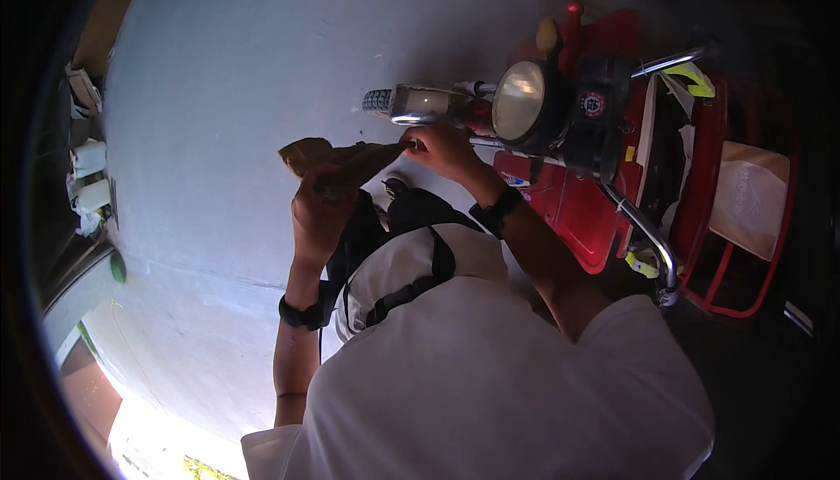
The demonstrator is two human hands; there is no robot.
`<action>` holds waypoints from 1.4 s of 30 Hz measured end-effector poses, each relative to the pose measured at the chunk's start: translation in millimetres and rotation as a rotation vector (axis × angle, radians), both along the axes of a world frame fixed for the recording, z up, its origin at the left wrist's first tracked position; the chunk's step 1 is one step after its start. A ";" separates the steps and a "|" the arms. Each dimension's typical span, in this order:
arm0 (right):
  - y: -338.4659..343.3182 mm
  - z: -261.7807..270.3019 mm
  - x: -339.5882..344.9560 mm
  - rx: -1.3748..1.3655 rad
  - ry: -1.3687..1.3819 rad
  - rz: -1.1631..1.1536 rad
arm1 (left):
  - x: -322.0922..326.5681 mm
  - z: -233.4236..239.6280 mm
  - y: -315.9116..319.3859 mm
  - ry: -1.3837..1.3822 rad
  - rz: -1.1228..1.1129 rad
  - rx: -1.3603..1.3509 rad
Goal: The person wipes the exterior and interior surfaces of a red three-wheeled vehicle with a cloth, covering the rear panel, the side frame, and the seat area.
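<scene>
A brown cloth point(367, 160) is stretched between my two hands in front of my body, above the floor. My left hand point(320, 207) grips its lower left part, and a folded end sticks up and out to the left past the fingers. With thumb and fingertips, my right hand point(441, 150) pinches the cloth's narrow right-hand end. Just beyond the right hand are the round headlight point(518, 100) and front mudguard point(420, 104) of a red motor vehicle with handlebars. The hand does not visibly grip either part.
The vehicle's chrome handlebar point(643, 230), red body panel point(577, 217) and red metal rack point(725, 283) fill the right side. Pale floor point(197, 152) stretches left. White containers point(90, 178) stand along the far left edge. My shoe point(395, 186) shows below the cloth.
</scene>
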State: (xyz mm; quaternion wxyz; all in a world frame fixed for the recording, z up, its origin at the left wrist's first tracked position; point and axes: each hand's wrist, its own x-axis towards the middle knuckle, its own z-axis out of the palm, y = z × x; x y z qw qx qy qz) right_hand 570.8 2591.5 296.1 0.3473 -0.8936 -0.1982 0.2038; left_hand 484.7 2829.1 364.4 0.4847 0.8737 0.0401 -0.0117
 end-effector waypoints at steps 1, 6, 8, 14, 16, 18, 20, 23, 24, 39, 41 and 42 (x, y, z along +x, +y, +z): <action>4.4 0.2 14.5 0.037 -0.127 -0.024 | 21.7 -3.2 13.2 -0.015 -0.054 -0.006; 25.7 3.6 95.1 -0.022 -0.170 -0.253 | 143.9 -26.9 61.9 0.345 -0.123 -0.289; 32.6 10.5 121.5 0.006 -0.251 -0.362 | 199.0 -32.4 70.7 0.430 -0.239 -0.325; 47.7 36.4 177.0 -0.070 -0.246 -0.861 | 368.7 -9.8 55.5 0.372 -0.680 -0.290; 47.2 42.9 181.0 -0.133 -0.253 -0.913 | 414.5 -15.3 38.9 0.425 -0.793 -0.249; 43.9 57.2 194.3 -0.146 -0.189 -0.968 | 458.7 -22.1 19.1 0.502 -0.902 -0.248; 36.4 62.3 207.8 -0.077 -0.086 -1.133 | 494.4 -39.5 -4.5 0.503 -1.051 -0.282; 15.1 72.0 238.1 0.030 0.005 -1.398 | 546.8 -53.7 -52.0 0.364 -1.367 -0.171; 3.1 70.1 251.6 0.052 0.010 -1.452 | 562.7 -53.6 -72.8 0.344 -1.414 -0.134; -263.9 69.9 463.3 -0.167 -0.114 -1.947 | 772.8 -16.7 -413.2 0.466 -1.540 -0.255; -314.3 64.5 479.2 -0.140 -0.079 -2.051 | 789.5 -18.9 -476.8 0.390 -1.663 -0.273; -330.2 59.1 484.5 -0.097 -0.013 -2.136 | 790.7 -19.6 -510.9 0.340 -1.705 -0.280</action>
